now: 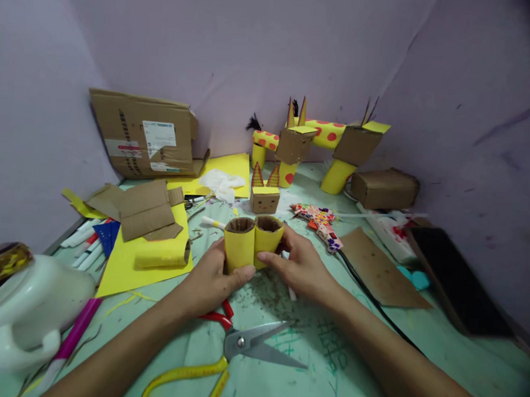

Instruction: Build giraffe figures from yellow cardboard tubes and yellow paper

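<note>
Two short yellow-covered cardboard tubes stand upright side by side, touching, their brown hollow ends facing up. My left hand (219, 276) is closed round the left tube (239, 244), thumb along its lower front. The right tube (267, 241) is gripped by my right hand (299, 262), with the thumb on its front and the fingers mostly hidden behind. Just beyond them sits a small cardboard box head (265, 199) with striped pointed ears and a drawn face. Scissors (244, 342) with red and yellow handles lie spread apart on the table below my hands.
To the left, another yellow tube (162, 255) lies on yellow paper (123, 274) near cardboard scraps (146, 210), markers and a white mug (32, 305). Spotted cardboard animals (297, 144) stand behind. On the right are a patterned glue gun (319, 222), flat cardboard (381, 270) and a phone (458, 283).
</note>
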A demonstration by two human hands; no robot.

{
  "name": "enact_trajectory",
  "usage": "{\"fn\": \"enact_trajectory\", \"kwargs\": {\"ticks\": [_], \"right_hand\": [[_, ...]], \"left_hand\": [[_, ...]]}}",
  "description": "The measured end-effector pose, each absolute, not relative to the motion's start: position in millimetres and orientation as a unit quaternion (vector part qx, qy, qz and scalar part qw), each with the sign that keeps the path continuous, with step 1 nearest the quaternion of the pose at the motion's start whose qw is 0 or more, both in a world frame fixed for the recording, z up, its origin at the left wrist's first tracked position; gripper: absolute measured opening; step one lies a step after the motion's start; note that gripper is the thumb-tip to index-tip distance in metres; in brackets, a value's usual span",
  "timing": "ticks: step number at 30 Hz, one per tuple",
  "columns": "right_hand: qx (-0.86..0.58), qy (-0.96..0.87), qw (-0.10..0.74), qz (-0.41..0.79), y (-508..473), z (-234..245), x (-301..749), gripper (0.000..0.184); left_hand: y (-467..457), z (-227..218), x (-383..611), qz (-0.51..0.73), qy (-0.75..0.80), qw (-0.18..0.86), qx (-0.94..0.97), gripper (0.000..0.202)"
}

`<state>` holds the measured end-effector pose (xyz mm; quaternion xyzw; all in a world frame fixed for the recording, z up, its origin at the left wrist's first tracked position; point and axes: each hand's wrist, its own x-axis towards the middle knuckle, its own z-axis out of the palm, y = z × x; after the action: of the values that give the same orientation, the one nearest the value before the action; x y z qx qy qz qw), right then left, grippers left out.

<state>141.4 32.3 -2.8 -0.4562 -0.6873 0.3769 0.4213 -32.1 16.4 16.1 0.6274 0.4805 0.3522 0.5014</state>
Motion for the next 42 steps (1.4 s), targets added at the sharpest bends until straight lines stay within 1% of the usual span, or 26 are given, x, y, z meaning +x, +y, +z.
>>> {"fn": "enact_trajectory", "kwargs": {"ticks": [2, 5, 11, 15, 21, 24, 29, 33, 38, 42], "right_hand": [[-0.443, -0.702, 0.406, 0.381, 32.1, -5.0, 145.6, 0.037], [-0.432, -0.725, 0.386, 0.373, 28.7, -4.1, 146.1, 0.038], [-0.433, -0.724, 0.393, 0.365, 24.5, -3.7, 143.9, 0.036], [-0.440, -0.737, 0.378, 0.347, 25.4, -6.4, 145.6, 0.032], [-0.440, -0.748, 0.370, 0.333, 24.9, -5.7, 145.1, 0.020], [-0.442, -0.748, 0.370, 0.329, 24.0, -5.8, 144.9, 0.019], [-0.438, -0.742, 0.367, 0.349, 23.2, -6.3, 145.3, 0.023], [-0.452, -0.741, 0.361, 0.342, 22.9, -6.7, 144.6, 0.026], [-0.458, -0.734, 0.363, 0.347, 23.2, -5.4, 143.0, 0.027], [-0.461, -0.717, 0.368, 0.372, 20.6, -0.5, 142.8, 0.023]], "left_hand": [[17.8, 16.2, -36.8, 0.328, 0.497, 0.478, 0.646, 0.034], [21.2, 15.1, -40.8, 0.311, 0.554, 0.457, 0.622, 0.025], [25.6, 10.0, -43.2, 0.301, 0.552, 0.467, 0.621, 0.030], [24.9, 9.7, -43.8, 0.304, 0.544, 0.459, 0.632, 0.021], [24.8, 9.7, -42.8, 0.294, 0.546, 0.447, 0.645, 0.016], [24.6, 8.0, -43.3, 0.291, 0.548, 0.440, 0.650, 0.019], [25.5, 4.8, -45.7, 0.271, 0.542, 0.446, 0.659, 0.027], [27.2, 1.5, -46.6, 0.261, 0.536, 0.450, 0.665, 0.032], [25.7, 2.8, -44.8, 0.260, 0.537, 0.449, 0.665, 0.031], [23.1, 10.4, -47.1, 0.257, 0.512, 0.471, 0.670, 0.032]]}}
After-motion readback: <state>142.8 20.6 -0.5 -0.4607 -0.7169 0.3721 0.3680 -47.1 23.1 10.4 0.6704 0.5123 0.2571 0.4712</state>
